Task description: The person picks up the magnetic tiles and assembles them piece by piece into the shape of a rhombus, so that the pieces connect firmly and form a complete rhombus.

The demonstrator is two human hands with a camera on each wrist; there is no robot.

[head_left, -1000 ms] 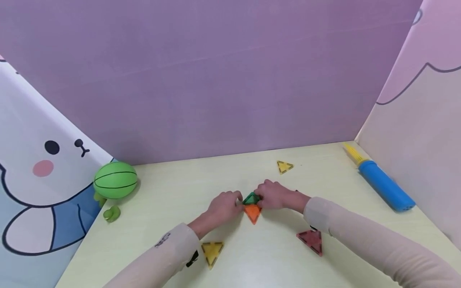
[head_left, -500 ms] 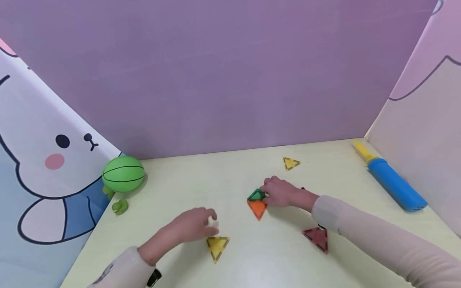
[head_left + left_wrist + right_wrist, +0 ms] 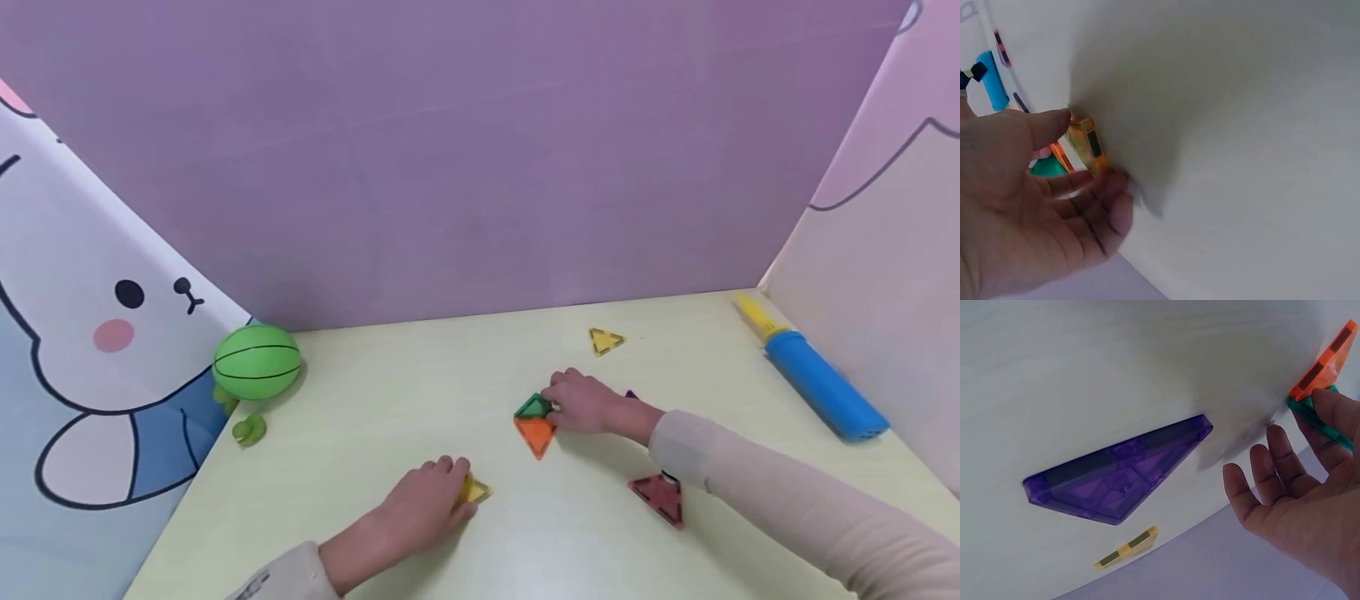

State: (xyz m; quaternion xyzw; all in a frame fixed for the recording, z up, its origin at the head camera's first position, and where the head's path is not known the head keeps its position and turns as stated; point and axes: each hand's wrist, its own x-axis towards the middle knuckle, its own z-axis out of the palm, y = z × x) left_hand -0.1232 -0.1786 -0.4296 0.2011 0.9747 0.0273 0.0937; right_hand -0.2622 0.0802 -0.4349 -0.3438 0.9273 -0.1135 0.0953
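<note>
My left hand [image 3: 423, 507] pinches a yellow triangular magnetic tile [image 3: 478, 491] at the front middle of the table. In the left wrist view the tile [image 3: 1088, 144] sits between thumb and fingertips, partly covered by them. Further back, my right hand [image 3: 588, 403] pinches the right side of a green triangular magnetic tile [image 3: 531, 407], thumb and forefinger at its edge. Edge to edge with the green tile, on its near side, lies an orange triangular tile [image 3: 536, 435]. The right hand's other fingers are spread loosely above the table in the right wrist view.
A purple triangular tile [image 3: 1116, 478] lies beside the right hand, mostly hidden in the head view. A dark red tile [image 3: 662, 498] is under the right forearm; another yellow tile [image 3: 604, 341] lies behind. Green ball [image 3: 257, 362] and small green toy [image 3: 249, 429] stand left, blue pump [image 3: 825, 385] right.
My left hand has left the green and orange tiles, come back toward the near left, and taken the yellow tile, which has turned. The right hand keeps its hold on the green tile.
</note>
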